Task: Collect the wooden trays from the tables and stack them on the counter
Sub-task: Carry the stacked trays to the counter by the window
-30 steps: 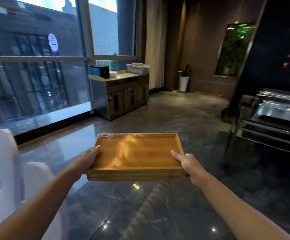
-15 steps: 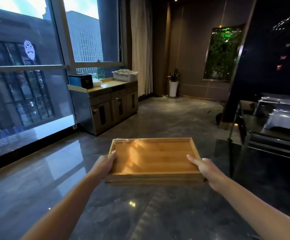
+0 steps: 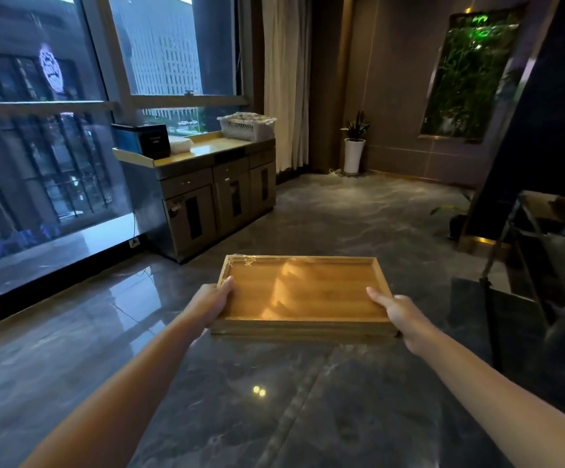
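I carry an empty rectangular wooden tray (image 3: 303,293) level in front of me, above the dark marble floor. My left hand (image 3: 210,303) grips its left short side, thumb over the rim. My right hand (image 3: 396,313) grips the right short side the same way. Ahead and to the left stands a grey cabinet with a light wooden counter top (image 3: 206,151), against the window.
On the counter sit a black box (image 3: 149,140), a white folded cloth (image 3: 180,143) and a white basket (image 3: 245,126). A white potted plant (image 3: 354,153) stands in the far corner. A dark metal stand with trays (image 3: 541,265) is at the right.
I have walked forward with the tray; the counter cabinet is nearer and larger. The white shape at the lower left a second ago is out of view. Both hands keep their grip.
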Action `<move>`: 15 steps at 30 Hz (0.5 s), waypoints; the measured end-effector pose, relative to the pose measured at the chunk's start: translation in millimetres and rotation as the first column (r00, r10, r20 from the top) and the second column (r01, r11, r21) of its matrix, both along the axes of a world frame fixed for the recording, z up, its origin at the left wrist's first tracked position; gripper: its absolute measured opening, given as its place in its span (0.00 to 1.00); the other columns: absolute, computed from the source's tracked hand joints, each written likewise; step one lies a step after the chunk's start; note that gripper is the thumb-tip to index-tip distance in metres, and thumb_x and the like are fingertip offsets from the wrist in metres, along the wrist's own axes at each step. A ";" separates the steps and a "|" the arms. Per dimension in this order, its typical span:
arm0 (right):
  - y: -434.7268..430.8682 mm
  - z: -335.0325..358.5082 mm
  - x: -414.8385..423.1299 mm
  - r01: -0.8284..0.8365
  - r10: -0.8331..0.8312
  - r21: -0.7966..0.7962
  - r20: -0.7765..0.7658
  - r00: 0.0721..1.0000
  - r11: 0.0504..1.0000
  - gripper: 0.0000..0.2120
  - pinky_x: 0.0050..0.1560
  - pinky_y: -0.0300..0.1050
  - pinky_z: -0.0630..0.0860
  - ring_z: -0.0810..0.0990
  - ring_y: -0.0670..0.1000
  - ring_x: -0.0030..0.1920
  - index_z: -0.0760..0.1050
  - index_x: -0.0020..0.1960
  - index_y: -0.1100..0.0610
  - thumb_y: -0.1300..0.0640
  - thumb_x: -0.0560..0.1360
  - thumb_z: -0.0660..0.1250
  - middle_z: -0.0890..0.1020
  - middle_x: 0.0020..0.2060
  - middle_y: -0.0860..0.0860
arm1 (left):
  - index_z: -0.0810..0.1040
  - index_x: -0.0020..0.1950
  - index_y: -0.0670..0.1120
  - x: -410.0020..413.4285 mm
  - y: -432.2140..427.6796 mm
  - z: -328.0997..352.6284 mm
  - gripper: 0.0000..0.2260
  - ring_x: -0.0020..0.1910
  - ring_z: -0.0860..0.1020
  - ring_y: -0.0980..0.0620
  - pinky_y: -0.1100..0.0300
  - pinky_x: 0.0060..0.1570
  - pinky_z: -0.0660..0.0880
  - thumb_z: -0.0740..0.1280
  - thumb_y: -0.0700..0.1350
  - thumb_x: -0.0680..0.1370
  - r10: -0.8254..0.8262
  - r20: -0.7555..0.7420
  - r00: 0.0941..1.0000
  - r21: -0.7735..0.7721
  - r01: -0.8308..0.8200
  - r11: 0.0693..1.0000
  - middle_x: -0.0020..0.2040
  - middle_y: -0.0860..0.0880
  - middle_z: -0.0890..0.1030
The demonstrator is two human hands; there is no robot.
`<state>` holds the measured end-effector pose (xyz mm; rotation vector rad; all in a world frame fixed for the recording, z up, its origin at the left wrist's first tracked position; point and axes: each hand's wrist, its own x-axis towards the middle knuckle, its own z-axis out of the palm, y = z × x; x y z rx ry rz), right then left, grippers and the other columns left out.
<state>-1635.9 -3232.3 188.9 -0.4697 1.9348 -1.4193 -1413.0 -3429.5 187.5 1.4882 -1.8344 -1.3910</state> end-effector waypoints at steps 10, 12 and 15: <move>-233.0 23.8 -185.0 -0.124 0.123 -0.054 -0.031 0.992 0.991 0.17 0.40 0.47 0.74 0.78 0.52 0.42 0.72 0.52 0.58 0.45 0.74 0.63 0.79 0.41 0.51 | 0.75 0.63 0.39 -161.0 -215.1 23.2 0.23 0.42 0.75 0.52 0.59 0.49 0.68 0.57 0.55 0.79 0.086 -0.064 0.994 -0.043 -0.089 0.995 0.49 0.46 0.77; -279.7 16.9 -208.4 -0.143 0.142 -0.039 -0.023 0.990 0.989 0.16 0.47 0.51 0.76 0.78 0.53 0.44 0.72 0.51 0.58 0.45 0.74 0.63 0.79 0.42 0.52 | 0.76 0.62 0.40 -182.6 -261.0 17.4 0.22 0.44 0.74 0.50 0.60 0.49 0.67 0.57 0.55 0.78 0.104 -0.042 0.994 -0.051 -0.106 0.993 0.50 0.45 0.78; -361.1 1.6 -245.6 -0.137 0.137 -0.021 -0.023 0.990 0.990 0.19 0.60 0.58 0.74 0.79 0.59 0.50 0.75 0.53 0.62 0.46 0.73 0.65 0.82 0.48 0.57 | 0.76 0.62 0.39 -216.8 -339.5 0.7 0.23 0.48 0.75 0.48 0.59 0.49 0.68 0.58 0.55 0.78 0.122 -0.009 0.993 -0.058 -0.122 0.991 0.53 0.43 0.78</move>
